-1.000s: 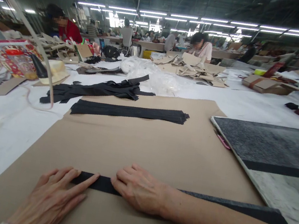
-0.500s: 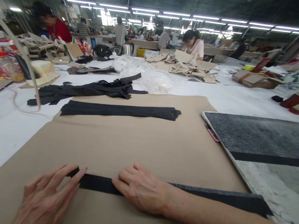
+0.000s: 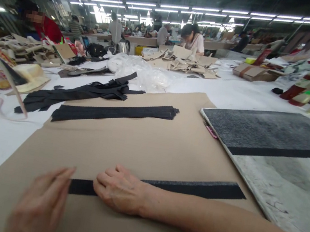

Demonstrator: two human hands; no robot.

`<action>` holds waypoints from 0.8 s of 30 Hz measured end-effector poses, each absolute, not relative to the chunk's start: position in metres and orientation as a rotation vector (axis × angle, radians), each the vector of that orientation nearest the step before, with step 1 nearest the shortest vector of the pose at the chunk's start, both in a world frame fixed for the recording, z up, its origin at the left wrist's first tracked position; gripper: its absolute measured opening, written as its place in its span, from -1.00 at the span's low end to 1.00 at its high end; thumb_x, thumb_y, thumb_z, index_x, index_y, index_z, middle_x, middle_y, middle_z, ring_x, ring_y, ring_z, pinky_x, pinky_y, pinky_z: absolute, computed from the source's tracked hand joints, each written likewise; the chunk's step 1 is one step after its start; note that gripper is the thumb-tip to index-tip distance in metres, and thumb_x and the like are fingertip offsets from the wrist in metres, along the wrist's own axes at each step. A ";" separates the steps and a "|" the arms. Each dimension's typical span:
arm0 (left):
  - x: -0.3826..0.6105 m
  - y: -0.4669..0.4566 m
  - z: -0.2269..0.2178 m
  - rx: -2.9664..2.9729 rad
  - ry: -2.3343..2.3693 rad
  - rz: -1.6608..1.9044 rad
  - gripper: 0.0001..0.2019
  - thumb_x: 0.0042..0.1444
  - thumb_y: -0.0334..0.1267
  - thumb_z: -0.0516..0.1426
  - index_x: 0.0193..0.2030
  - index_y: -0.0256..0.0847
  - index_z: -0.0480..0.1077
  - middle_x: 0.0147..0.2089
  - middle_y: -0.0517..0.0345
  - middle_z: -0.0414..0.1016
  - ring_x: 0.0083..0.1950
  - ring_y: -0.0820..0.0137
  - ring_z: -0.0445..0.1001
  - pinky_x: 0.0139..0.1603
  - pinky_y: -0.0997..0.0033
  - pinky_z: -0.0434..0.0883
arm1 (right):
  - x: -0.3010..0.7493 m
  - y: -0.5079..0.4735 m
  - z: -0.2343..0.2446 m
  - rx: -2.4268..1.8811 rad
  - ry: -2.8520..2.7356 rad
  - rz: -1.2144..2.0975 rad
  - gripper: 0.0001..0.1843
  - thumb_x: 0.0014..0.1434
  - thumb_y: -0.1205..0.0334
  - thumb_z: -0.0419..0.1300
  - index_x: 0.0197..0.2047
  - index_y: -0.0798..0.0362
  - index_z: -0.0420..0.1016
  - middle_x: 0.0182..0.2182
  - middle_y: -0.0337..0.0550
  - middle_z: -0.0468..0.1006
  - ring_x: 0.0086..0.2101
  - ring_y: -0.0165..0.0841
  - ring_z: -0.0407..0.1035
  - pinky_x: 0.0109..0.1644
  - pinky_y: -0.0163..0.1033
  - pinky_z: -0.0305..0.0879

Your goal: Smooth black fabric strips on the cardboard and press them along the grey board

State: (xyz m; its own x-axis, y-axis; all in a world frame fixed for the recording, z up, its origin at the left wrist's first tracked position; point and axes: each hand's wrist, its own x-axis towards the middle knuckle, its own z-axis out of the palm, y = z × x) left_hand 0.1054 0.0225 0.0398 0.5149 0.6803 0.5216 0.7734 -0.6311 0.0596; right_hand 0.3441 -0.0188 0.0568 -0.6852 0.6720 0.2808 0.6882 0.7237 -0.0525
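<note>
A long black fabric strip (image 3: 196, 188) with a grey, fuzzy upper edge lies across the brown paper sheet (image 3: 126, 145). Over its middle, my right hand (image 3: 123, 190) is closed with curled fingers, gripping and pressing it down. At the strip's left end is my left hand (image 3: 43, 198), blurred, its fingertips pinched together on that end. Farther up the sheet rests a neat stack of black strips (image 3: 115, 112). Behind that is a loose heap of black strips (image 3: 83, 94).
To the right, a pale board (image 3: 283, 181) carries a grey fuzzy sheet (image 3: 271, 131) with a black band. Clear plastic bags (image 3: 141, 72), beige cut pieces (image 3: 182, 59) and bottles (image 3: 304, 93) stand farther back. A thin pole (image 3: 10, 76) rises at left. Other people work beyond.
Both hands and the black strip have shifted left along the paper, and the strip's right end has come away from the board's edge. The camera view has turned slightly.
</note>
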 end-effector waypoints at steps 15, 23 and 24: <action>0.110 0.005 0.020 -2.690 -1.170 -0.471 -0.58 0.19 -0.36 -0.06 0.19 -0.08 0.25 0.06 0.11 0.39 0.02 0.36 0.41 -0.01 0.39 0.44 | 0.349 -0.011 0.055 -1.056 -2.686 -0.087 -0.86 0.29 0.36 0.01 -0.31 0.12 0.34 -0.34 -0.15 0.35 -0.33 -0.31 0.22 -0.22 -0.17 0.18; 0.111 0.003 0.025 -2.705 -1.104 -0.306 -0.33 0.09 -0.49 -0.06 0.32 0.14 0.01 0.04 0.04 0.28 0.03 0.30 0.37 -0.01 0.27 0.47 | 0.370 -0.024 0.057 -1.072 -2.707 -0.072 -0.87 0.29 0.36 0.02 -0.28 0.13 0.35 -0.32 -0.14 0.35 -0.32 -0.31 0.20 -0.23 -0.18 0.14; 0.112 0.003 0.026 -2.698 -1.095 -0.297 -0.31 0.08 -0.51 -0.07 0.32 0.16 -0.01 0.03 0.04 0.28 0.03 0.29 0.36 -0.01 0.24 0.47 | 0.373 -0.026 0.058 -1.081 -2.705 -0.063 -0.87 0.29 0.36 0.01 -0.28 0.13 0.35 -0.32 -0.14 0.34 -0.32 -0.32 0.20 -0.23 -0.18 0.13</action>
State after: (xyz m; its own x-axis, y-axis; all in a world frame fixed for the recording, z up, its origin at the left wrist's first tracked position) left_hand 0.1118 0.0030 0.0258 0.7028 0.6603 0.2648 0.7036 -0.7001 -0.1215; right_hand 0.3734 -0.0256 0.0577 -0.7025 0.6751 0.2252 0.6849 0.7273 -0.0438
